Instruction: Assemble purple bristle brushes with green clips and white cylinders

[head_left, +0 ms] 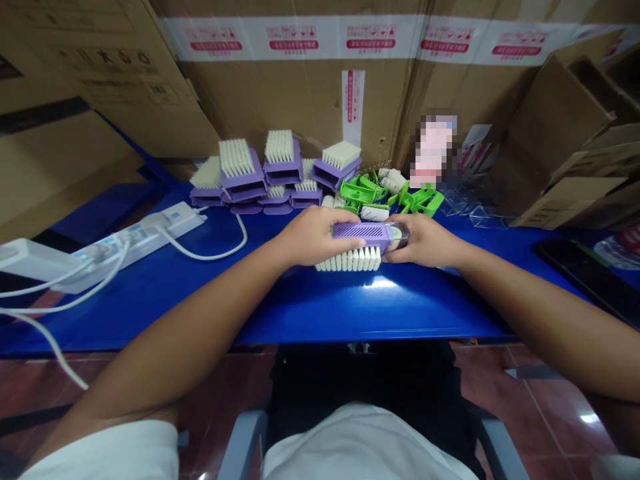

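Note:
Above the blue table I hold a purple scrub brush (365,233) level, its cream bristles (350,260) facing down and toward me. My left hand (320,235) is wrapped around the brush's left part, with the thumb along its near side. At the other end, my right hand (423,241) grips a clear plastic end piece (403,235) with something green and white at its inner side. Whether this piece is fully seated in the purple body I cannot tell. Just behind my hands lie bright green plastic parts (360,190) and small white rollers (375,213).
Several purple brush bodies (243,177) with bristles are stacked at the back left. A white power strip (135,243) with cables lies on the blue table (300,307) at left. Cardboard boxes (300,87) wall the back. A black phone-like slab (585,273) lies at right.

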Tool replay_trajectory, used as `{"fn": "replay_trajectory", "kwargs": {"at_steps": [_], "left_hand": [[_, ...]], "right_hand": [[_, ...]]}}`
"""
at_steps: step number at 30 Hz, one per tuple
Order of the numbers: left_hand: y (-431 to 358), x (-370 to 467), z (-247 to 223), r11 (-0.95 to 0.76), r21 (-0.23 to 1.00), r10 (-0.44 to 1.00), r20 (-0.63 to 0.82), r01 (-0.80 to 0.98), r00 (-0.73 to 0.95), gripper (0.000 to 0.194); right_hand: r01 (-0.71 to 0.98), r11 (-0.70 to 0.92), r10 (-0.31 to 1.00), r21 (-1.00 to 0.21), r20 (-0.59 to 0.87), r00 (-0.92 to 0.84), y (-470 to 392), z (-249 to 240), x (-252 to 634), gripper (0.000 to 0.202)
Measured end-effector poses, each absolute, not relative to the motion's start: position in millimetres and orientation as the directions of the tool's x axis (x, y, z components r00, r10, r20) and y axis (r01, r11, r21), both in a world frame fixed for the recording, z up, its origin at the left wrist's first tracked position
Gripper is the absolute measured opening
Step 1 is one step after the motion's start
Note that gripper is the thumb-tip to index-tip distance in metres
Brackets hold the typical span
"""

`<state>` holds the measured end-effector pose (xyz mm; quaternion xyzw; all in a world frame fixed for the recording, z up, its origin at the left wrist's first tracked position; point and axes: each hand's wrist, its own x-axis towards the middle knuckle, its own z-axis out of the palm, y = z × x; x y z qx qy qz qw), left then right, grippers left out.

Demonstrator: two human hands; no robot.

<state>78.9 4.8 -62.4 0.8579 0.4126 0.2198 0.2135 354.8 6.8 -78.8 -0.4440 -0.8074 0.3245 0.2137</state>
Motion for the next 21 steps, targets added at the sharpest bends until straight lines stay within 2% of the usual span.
{"fn": "replay_trajectory", "kwargs": {"at_steps": [21], "left_hand": [[5.2, 78.7, -63.9, -0.580, 0.533, 0.799, 0.227, 0.616, 0.556, 0.058]], "right_hand": [[0.565, 0.380, 0.864, -0.732, 0.063, -0.500, 5.7, -78.3, 353.2, 0.041]]}}
